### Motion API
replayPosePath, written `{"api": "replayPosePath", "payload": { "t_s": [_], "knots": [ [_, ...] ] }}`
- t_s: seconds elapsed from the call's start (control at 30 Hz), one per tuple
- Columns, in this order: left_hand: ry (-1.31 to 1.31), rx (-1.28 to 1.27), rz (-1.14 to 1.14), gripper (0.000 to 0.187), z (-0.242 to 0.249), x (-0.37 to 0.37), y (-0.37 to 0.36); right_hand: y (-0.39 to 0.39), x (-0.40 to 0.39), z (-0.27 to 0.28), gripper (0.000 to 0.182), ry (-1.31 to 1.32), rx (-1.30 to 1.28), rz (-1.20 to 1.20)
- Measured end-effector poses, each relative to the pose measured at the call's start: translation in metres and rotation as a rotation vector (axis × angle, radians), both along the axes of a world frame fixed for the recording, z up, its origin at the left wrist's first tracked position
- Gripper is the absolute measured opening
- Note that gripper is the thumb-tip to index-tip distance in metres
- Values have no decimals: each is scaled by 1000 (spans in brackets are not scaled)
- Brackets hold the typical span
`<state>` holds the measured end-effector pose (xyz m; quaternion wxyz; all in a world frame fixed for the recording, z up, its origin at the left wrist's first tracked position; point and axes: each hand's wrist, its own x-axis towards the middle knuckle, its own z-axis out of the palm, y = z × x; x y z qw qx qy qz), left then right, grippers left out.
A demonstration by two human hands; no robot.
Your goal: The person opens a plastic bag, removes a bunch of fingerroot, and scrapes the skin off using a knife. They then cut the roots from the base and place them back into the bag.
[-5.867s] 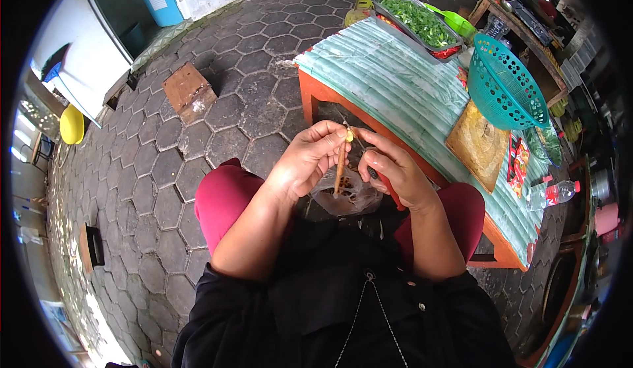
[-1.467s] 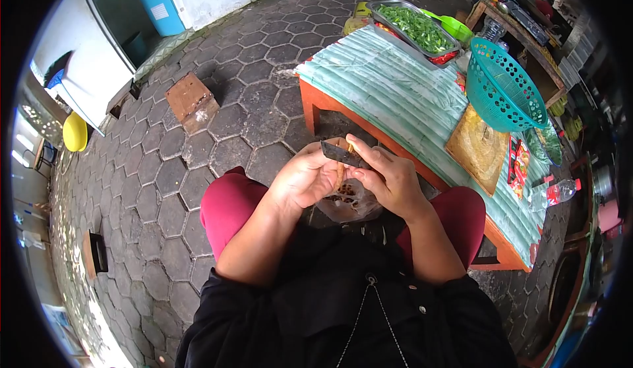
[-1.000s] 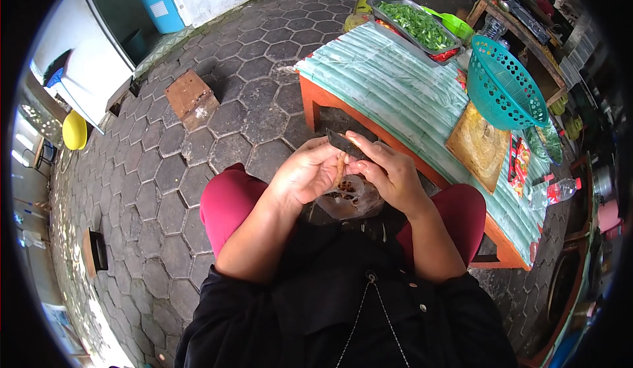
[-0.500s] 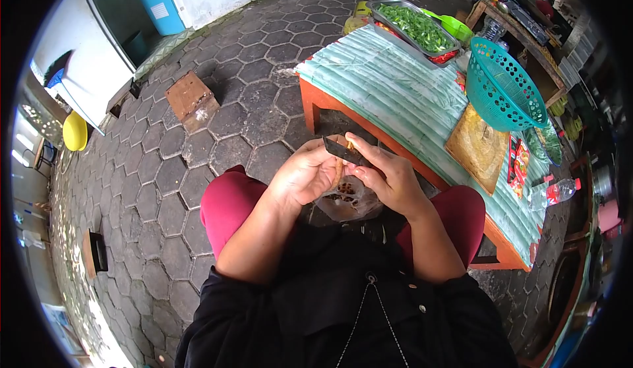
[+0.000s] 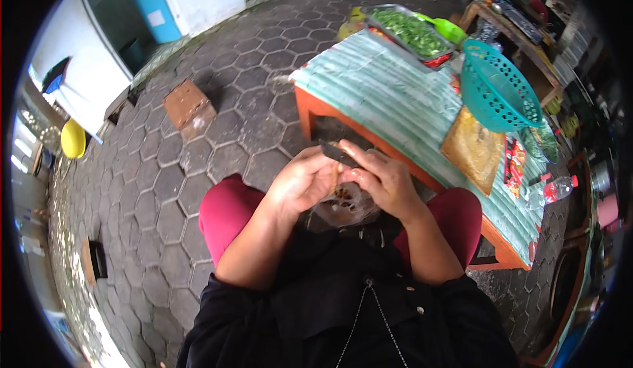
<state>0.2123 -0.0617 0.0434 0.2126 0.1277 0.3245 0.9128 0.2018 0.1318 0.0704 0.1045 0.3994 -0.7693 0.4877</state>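
Observation:
A dark knife blade [image 5: 339, 154] lies across the space between my hands, held by my right hand [image 5: 386, 182], whose fingers are bent over it. My left hand [image 5: 304, 182] is closed around a small, thin brownish piece [image 5: 335, 174], partly hidden by the fingers and the blade. Both hands meet above a clear plastic bag [image 5: 346, 215] between my knees, with small brown bits inside.
At the right stands a low orange table with a green striped cover [image 5: 369, 71]. On it are a tray of chopped greens [image 5: 410, 30], a teal basket [image 5: 498, 88], a wooden board [image 5: 471, 150] and a plastic bottle [image 5: 557, 191]. A wooden stool [image 5: 189, 107] stands on the paving.
The blade has shifted slightly left and the right fingers have closed in nearer the left hand. The whole view has shifted a little.

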Motion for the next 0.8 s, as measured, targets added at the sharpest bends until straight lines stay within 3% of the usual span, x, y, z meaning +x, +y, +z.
{"api": "replayPosePath", "payload": {
  "t_s": [0.03, 0.13, 0.47, 0.8],
  "knots": [
    [10, 8, 23, 30, -8, 0, -3, -3, -1, 1, 43, 126, -5, -43],
    [-33, -39, 93, 19, 20, 10, 7, 4, 2, 6, 44, -103, 19, 59],
    [-54, -80, 103, 19, 17, 6, 5, 3, 4, 3, 48, -87, -14, 51],
    [-39, -74, 126, 22, 14, 9, 2, 7, 2, 4, 47, -281, -80, 224]
  ]
}}
